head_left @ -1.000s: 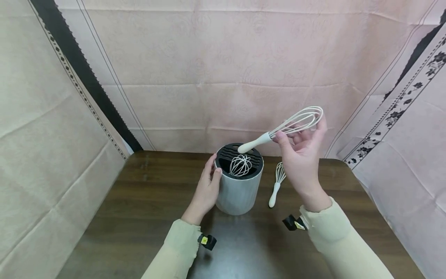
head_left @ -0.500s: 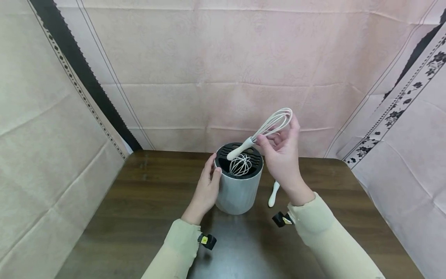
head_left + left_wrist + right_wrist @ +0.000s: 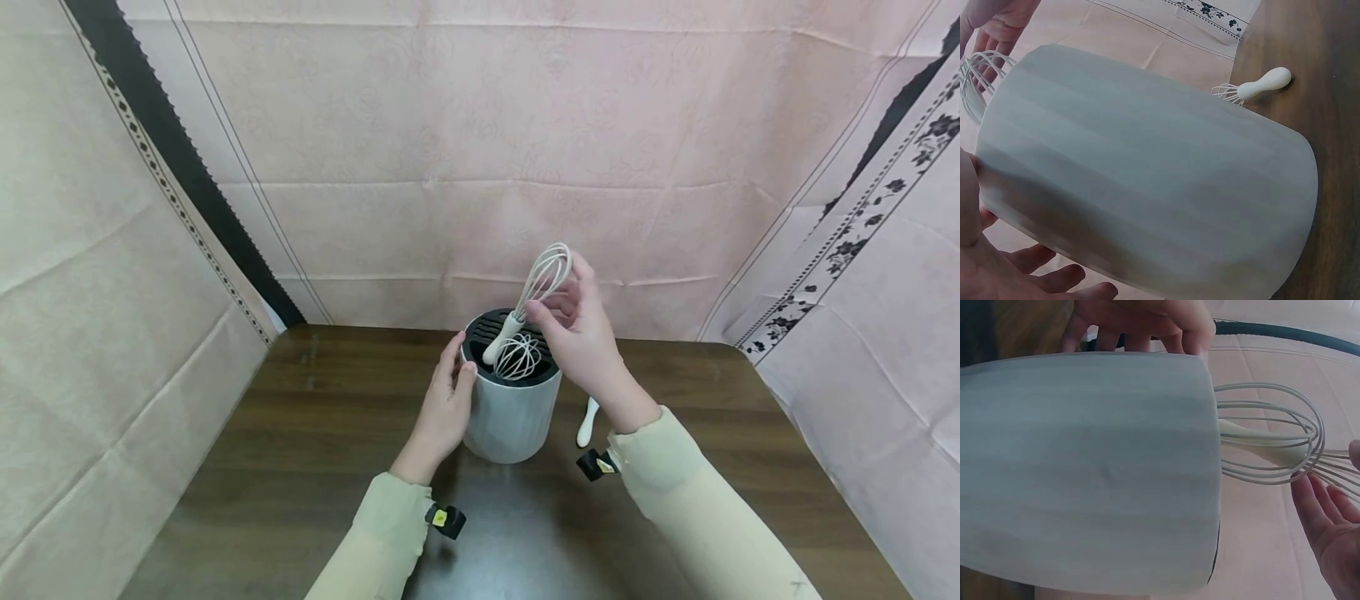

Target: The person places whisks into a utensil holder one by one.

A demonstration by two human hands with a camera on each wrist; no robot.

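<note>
A grey-white round utensil holder (image 3: 507, 421) with a black slotted top (image 3: 491, 323) stands upright on the table. My left hand (image 3: 442, 404) holds its left side, thumb near the rim; the left wrist view shows the fingers (image 3: 1054, 278) along its wall. One whisk (image 3: 519, 357) stands in the holder, wires up, its handle hidden inside. Over the top, my right hand (image 3: 573, 333) pinches another whisk (image 3: 546, 279) by its wires, handle slanting down to the left. In the right wrist view, that handle (image 3: 1272, 450) shows behind the standing whisk's wires.
A third whisk (image 3: 588, 423) lies on the brown wooden table (image 3: 337, 433) right of the holder, its wires partly hidden behind my right hand in the head view. Pale cloth (image 3: 450, 125) hangs behind the table and along both sides.
My right hand has carried its whisk left and tilted it steeper, bringing the handle end down to the holder's top. My left hand and the holder stay in place.
</note>
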